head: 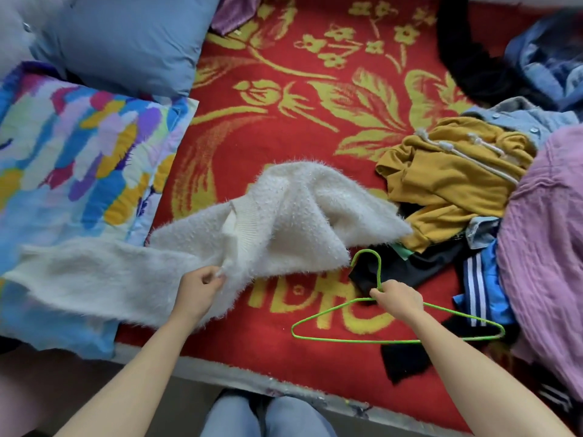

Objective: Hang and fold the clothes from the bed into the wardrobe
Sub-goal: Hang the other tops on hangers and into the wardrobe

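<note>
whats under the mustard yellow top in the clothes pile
Under the mustard yellow top a black garment pokes out at the near edge, a blue buttoned shirt at the far edge; the rest is covered.

On my feed the only writing sits at 6 o'clock: 1 row of large yellow characters woven into the red blanket, close to its near edge. The white fuzzy sweater covers the tops of the strokes at the row's 9 o'clock end, and the wire of the green hanger crosses its 3 o'clock end. What shows is thick blocky strokes, 1 enclosing a small flower. I cannot read them, and nothing else here is legible.
</note>
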Demonstrator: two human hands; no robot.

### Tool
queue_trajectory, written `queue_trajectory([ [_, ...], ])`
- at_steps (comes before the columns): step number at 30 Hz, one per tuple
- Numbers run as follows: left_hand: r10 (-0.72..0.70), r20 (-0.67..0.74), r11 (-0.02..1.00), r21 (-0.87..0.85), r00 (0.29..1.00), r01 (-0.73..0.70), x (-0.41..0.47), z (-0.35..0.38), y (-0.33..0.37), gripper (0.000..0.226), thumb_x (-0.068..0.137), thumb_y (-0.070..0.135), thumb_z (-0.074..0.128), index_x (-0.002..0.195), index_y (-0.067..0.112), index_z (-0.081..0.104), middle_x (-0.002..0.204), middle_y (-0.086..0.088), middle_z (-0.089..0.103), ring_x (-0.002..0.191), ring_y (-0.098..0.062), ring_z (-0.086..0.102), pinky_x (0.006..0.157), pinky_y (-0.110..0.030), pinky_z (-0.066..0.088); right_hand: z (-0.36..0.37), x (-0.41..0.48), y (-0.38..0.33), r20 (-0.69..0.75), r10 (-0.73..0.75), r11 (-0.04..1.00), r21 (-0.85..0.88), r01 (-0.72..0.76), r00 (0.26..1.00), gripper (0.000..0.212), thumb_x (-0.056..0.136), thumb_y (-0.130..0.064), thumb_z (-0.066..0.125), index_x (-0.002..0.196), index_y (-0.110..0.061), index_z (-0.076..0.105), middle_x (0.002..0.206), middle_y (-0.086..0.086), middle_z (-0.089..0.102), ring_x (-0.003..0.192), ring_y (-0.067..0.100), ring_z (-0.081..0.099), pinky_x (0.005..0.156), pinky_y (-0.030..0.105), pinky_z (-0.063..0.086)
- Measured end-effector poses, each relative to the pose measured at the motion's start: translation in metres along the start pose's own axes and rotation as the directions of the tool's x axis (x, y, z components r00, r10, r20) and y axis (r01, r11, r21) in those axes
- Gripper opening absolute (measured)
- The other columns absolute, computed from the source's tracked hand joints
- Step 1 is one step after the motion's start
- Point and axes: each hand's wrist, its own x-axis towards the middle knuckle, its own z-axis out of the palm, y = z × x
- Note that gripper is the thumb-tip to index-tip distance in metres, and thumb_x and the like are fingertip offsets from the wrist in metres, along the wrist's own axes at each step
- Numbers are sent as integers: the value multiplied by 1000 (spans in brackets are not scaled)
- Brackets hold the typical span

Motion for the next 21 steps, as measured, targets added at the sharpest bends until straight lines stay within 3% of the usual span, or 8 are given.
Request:
queue_trajectory([
  [3, -7, 4, 996, -88, 1000, 8, -15, -11, 18, 27, 81, -10, 63, 73, 16, 60, 68, 8, 54, 64, -5, 51, 54, -4, 40, -62, -21, -14, -138, -167, 984, -92, 156, 976, 47, 92, -37, 47, 53, -15, 34, 57, -1, 42, 61, 22, 45, 49, 29, 26],
  [6, -36, 92, 993, -104, 995, 46, -25, -22, 21, 31, 80, -6, 67, 98, 16, 55, 76, 11, 55, 66, 3, 54, 54, -3, 41, -122, -41, -43, -375, -266, 955, 25, 297, 888, 52, 91, -27, 53, 49, -13, 26, 48, 2, 32, 50, 20, 32, 56, 32, 20],
  [9, -40, 160, 995, -79, 986, 53, -35, -35, 21, 18, 86, 15, 67, 103, 13, 62, 86, 10, 63, 80, -6, 58, 66, -16, 43, -162, -60, -78, -610, -325, 851, 145, 505, 722, 57, 87, -13, 57, 43, -16, 20, 42, 0, 23, 45, 18, 23, 59, 31, 20],
  [11, -6, 116, 998, -62, 993, 13, -42, -44, 22, 9, 91, 25, 61, 91, 16, 63, 73, 15, 61, 73, -5, 54, 62, -19, 38, -173, -71, -100, -689, -355, 773, 164, 613, 632, 54, 84, -21, 53, 40, -16, 22, 42, -1, 25, 49, 19, 27, 69, 29, 20],
  [14, 65, 40, 997, -43, 997, -63, -58, -61, 22, 25, 92, 28, 59, 67, 22, 57, 47, 16, 50, 57, -5, 43, 54, -23, 31, -179, -87, -133, -751, -500, 651, 2, 759, 431, 42, 73, -38, 35, 40, -12, 36, 43, -3, 34, 61, 20, 42, 68, 25, 12],
  [16, 89, 17, 995, -41, 996, -88, -65, -74, 16, 23, 90, 32, 60, 68, 25, 60, 51, 14, 52, 59, -8, 45, 58, -27, 34, -181, -94, -151, -784, -569, 549, -137, 825, 249, 40, 73, -29, 38, 38, -10, 39, 42, -11, 27, 56, 21, 46, 64, 26, 11],
  [18, 102, 3, 994, -48, 995, -101, -72, -88, 9, 18, 89, 34, 60, 72, 28, 63, 51, 17, 56, 59, -5, 48, 60, -27, 36, -186, -100, -167, -806, -585, 487, -264, 833, 87, 38, 73, -19, 42, 38, -7, 38, 44, -9, 28, 51, 22, 47, 62, 27, 11],
  [21, 146, -13, 989, 27, 989, -145, -84, -102, 9, 17, 90, 36, 56, 74, 33, 60, 51, 21, 56, 53, 4, 50, 57, -21, 36, -195, -111, -187, -823, -567, 459, -350, 817, -34, 38, 74, -14, 44, 38, -3, 40, 43, -2, 31, 50, 25, 47, 62, 31, 22],
])
